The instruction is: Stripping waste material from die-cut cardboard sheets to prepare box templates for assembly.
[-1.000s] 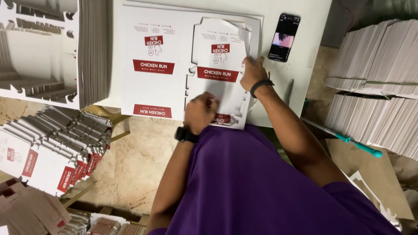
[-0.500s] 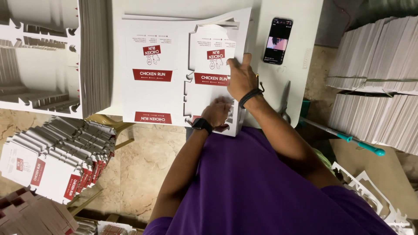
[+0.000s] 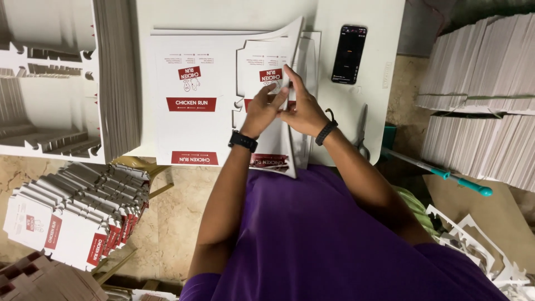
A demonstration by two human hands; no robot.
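Note:
A flat white cardboard box blank point(image 3: 195, 95) with red bands lies on top of a pile of such blanks on a white table point(image 3: 379, 50). Its right panel point(image 3: 267, 61) is folded up and over. My left hand point(image 3: 262, 108), with a black wrist device, grips the raised panel's edge near the middle. My right hand point(image 3: 298, 106), with a black wristband, presses against the same edge, fingers pointing up. Both hands meet on the panel.
A black phone point(image 3: 349, 54) lies on the table's right part, scissors point(image 3: 362, 131) near its edge. Tall piles of flat blanks stand at left point(image 3: 114, 78) and right point(image 3: 479, 61). Folded boxes point(image 3: 72, 223) are stacked lower left. A teal-tipped stick point(image 3: 446, 173) and cardboard offcuts point(image 3: 473, 245) lie lower right.
Both hands moved up the sheet from its lower part and came together on the folded panel's edge. The camera view shifted slightly.

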